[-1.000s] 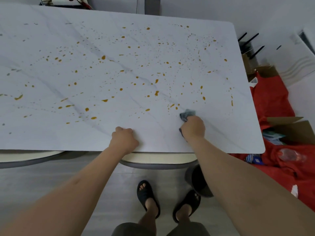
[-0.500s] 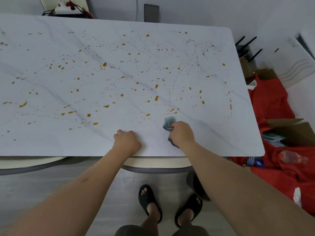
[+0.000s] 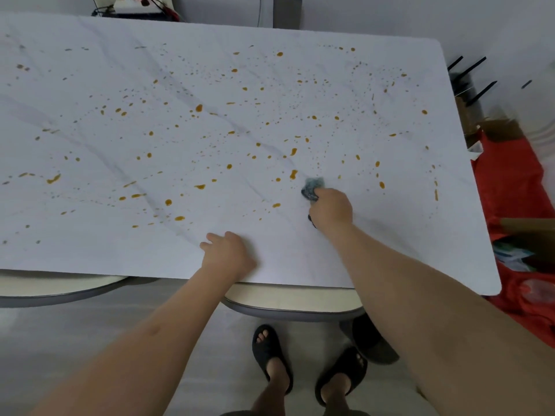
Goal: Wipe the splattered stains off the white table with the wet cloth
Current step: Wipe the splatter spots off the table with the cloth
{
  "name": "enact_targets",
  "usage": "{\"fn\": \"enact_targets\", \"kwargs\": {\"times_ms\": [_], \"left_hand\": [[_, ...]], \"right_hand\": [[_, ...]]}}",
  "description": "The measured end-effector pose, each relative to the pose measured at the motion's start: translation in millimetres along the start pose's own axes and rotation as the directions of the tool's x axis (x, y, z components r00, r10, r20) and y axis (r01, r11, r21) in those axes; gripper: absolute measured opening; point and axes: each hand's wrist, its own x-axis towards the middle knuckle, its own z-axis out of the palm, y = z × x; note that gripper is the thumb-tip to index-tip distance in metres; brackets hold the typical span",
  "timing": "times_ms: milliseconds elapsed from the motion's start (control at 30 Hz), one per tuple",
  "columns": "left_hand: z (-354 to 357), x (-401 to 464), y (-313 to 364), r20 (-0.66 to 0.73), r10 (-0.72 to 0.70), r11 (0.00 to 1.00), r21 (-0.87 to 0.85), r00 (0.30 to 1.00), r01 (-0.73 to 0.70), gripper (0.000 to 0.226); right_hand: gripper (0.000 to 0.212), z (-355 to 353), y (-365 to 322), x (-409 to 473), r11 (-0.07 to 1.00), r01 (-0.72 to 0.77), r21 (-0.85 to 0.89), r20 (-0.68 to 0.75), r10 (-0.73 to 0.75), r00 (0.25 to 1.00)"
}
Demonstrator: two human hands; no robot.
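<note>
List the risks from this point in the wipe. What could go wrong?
1. The right hand grips a small bunched cloth, while orange stains cover most of the white table. The cloth may saturate and smear rather than lift.
2. The far spots near the back edge may be a stretch to reach from this side.
3. The left hand rests on the table near the front edge; leaning further may let it slip on a wet surface.

Most of the cloth (image 3: 313, 187) is hidden inside the right hand (image 3: 330, 209); only a bunched end pokes out. The left hand (image 3: 227, 254) covers its own palm and fingertips. The table (image 3: 90, 250) runs off the left edge. The finest stains (image 3: 365, 85) blur into specks.
</note>
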Motion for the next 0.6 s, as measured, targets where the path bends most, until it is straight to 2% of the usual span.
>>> {"fn": "enact_targets", "kwargs": {"times_ms": [100, 233, 400, 433, 500, 533, 600], "left_hand": [[-2.5, -0.5, -4.5, 0.004, 0.013, 0.999, -0.042, 1.000, -0.012, 0.046], [-7.8, -3.0, -14.8, 0.001, 0.022, 0.983, -0.181, 1.000, -0.021, 0.038], [-9.9, -17.6, -37.7, -0.061, 0.032, 0.890, -0.453, 0.998, -0.056, 0.049], [-9.9, -20.9, -41.7, -0.074, 0.033, 0.862, -0.502, 0.997, -0.066, 0.042], [-7.5, -25.6, -51.0, -0.096, 0.005, 0.805, -0.591, 0.995, -0.061, 0.016], [-7.0, -26.3, -54.6, -0.108, -0.014, 0.780, -0.623, 0.994, -0.057, 0.021], [-8.3, -30.7, -61.4, -0.107, -0.022, 0.750, -0.659, 0.994, -0.054, 0.013]], "right_hand": [[0.037, 17.3, -31.4, -2.8, 0.993, 0.115, -0.036, 0.072, -0.112, 0.991], [0.020, 38.3, -77.3, -9.8, 0.965, 0.250, -0.082, 0.152, -0.236, 0.960], [0.014, 65.3, -117.6, -27.2, 0.932, 0.338, -0.129, 0.224, -0.304, 0.926], [0.015, 69.1, -120.4, -32.4, 0.920, 0.366, -0.144, 0.234, -0.327, 0.915], [0.018, 74.9, -122.9, -44.9, 0.882, 0.429, -0.196, 0.278, -0.370, 0.887], [0.020, 76.6, -122.3, -50.1, 0.864, 0.457, -0.211, 0.307, -0.385, 0.870], [0.024, 73.6, -121.9, -61.3, 0.820, 0.525, -0.228, 0.386, -0.418, 0.822]]}}
